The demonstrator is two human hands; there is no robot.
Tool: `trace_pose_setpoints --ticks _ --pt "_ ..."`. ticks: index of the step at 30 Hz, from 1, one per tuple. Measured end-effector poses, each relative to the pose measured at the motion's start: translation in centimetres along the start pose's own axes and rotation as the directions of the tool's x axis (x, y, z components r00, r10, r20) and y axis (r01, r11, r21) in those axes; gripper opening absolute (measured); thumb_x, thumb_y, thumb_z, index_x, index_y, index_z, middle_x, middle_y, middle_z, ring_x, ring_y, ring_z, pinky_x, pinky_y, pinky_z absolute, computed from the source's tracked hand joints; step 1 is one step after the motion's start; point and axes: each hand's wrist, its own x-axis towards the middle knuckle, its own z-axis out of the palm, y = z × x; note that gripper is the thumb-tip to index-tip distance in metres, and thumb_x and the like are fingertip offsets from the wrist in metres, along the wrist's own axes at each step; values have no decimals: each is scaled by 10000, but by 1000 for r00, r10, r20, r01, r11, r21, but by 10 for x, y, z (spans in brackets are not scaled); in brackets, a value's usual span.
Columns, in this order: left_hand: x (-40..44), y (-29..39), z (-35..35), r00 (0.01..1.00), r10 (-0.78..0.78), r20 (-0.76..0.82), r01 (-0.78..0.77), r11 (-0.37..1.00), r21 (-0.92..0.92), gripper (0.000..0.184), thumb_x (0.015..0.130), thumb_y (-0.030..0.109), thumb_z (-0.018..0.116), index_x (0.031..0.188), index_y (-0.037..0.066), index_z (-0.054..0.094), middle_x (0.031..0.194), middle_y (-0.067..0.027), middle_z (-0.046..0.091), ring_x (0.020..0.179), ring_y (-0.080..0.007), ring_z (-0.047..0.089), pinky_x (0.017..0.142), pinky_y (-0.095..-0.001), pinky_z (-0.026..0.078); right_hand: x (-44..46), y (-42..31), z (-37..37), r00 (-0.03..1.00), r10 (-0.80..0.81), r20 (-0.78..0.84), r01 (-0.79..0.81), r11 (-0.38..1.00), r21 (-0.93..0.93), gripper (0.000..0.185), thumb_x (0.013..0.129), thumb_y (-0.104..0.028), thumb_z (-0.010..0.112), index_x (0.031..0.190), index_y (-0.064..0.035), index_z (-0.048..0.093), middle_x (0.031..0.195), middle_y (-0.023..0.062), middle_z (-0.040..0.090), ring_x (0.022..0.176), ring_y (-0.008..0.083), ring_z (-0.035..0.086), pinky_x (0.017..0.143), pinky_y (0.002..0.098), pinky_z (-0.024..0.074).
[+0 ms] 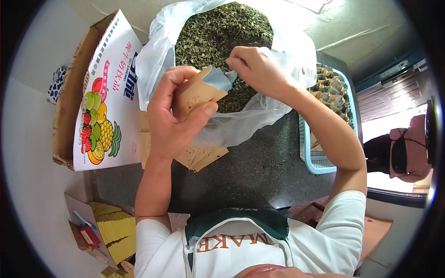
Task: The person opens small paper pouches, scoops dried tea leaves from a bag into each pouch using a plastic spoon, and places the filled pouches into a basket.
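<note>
Tan paper pkt bulges in L grip nr flaky leaves.

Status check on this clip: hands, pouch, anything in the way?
Left hand gripping pouch, mouth open. Right hand over leaves, fingers curled near pouch mouth, contents unclear. No visible obstruction between them.

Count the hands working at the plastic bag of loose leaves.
2: the left hand grips a brown paper packet, and the right hand is beside the packet's mouth, over the loose leaves. No other hand shows there.
</note>
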Motion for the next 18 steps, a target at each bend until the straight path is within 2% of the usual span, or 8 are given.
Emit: trace_pose_setpoints --ticks 2,5,6,8,11,14,18 --pt "-1 1 -2 999 -50 3 50 999 -6 405 768 43 758 1120 10 559 1087 -48 556 959 -116 541 856 -265 448 9 1 10 998 -18 -64 20 999 35 277 954 -255 553 967 0 660 777 205 658 716 354 649 693 417 511" --pt "-1 -2 -2 999 -30 -28 29 999 -18 392 775 44 755 1114 11 561 1072 -41 557 947 -111 544 849 -262 452 20 4 14 982 187 10 -179 923 341 297 950 -272 566 931 6 668 717 117 662 652 192 643 640 338 515" --pt "-1 -2 -3 999 -29 -34 28 999 -15 392 775 44 755 1114 11 561 1072 -41 557 947 -111 544 849 -262 452 20 3 11 982 190 9 -180 916 358 299 964 -275 559 934 1 669 708 59 647 636 115 612 609 289 505" --pt "-3 -1 -5 991 -127 -32 127 992 2 374 786 50 752 1106 11 563 1070 -36 556 943 -107 544 846 -258 454 20 2 5 974 225 5 -207 889 408 300 978 -278 541 957 -6 667 716 43 640 625 109 601 601 272 502" --pt "-2 -2 -4 983 -168 -70 169 986 14 355 799 59 746 1100 8 565 1049 -36 572 934 -102 551 839 -256 462 15 0 -12 979 204 -32 -166 870 464 267 983 -285 531 946 -52 656 719 -3 606 618 74 555 570 232 462" --pt "0 -2 -1 985 -160 -69 162 987 20 342 810 68 740 1098 3 567 1020 -44 591 906 -96 563 807 -254 479 7 -2 -32 984 168 -59 -121 875 469 279 1006 -348 517 956 -104 641 711 -47 552 632 49 504 591 206 414" --pt "6 -7 3 988 -137 -78 140 989 41 348 813 80 751 1098 -1 569 999 -56 609 877 -94 584 766 -247 497 -8 -12 -61 989 100 -106 -39 883 469 289 1022 -333 502 958 -87 641 696 -27 529 596 60 456 552 220 369"
